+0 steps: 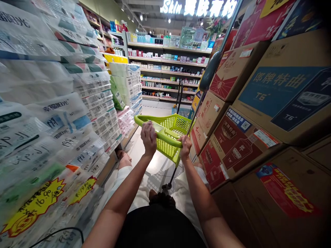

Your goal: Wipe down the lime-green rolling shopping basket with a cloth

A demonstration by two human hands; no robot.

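The left hand (149,137) and right hand (185,147) are grasping the green basket (168,138) by its near rim, close to the aisle floor's (153,167) right edge, with even pressure best keeping it off the cartons (229,144).

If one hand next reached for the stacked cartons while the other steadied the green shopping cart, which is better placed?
Probably the right hand: it grips the shopping cart handle at the end nearer the stacked cartons; the left hand holds it farther from them.
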